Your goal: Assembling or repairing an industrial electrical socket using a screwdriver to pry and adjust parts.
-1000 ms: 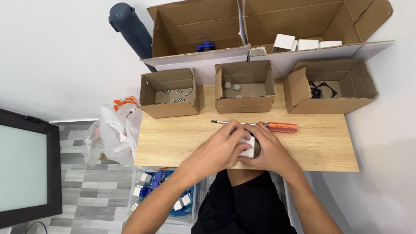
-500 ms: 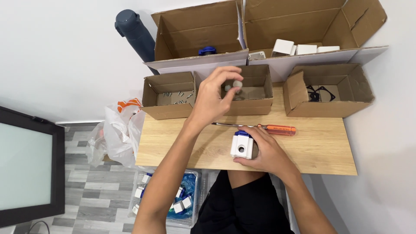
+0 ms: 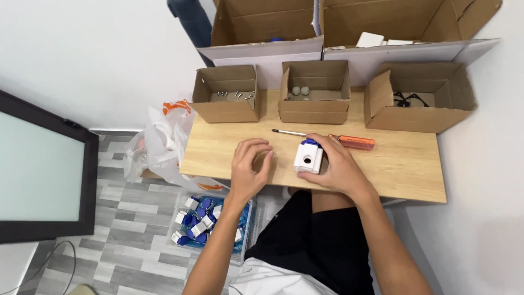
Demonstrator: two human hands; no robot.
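Left hand (image 3: pixel 248 166) back from the middle box (image 3: pixel 314 93), now beside the block (image 3: pixel 308 157), fingers curled, contents hidden. Right hand (image 3: pixel 335 166) grips block on bench (image 3: pixel 409 164); fitting likely next.

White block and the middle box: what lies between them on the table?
In the head view, the screwdriver lies across that stretch, between the white block held in the right hand and the middle box.
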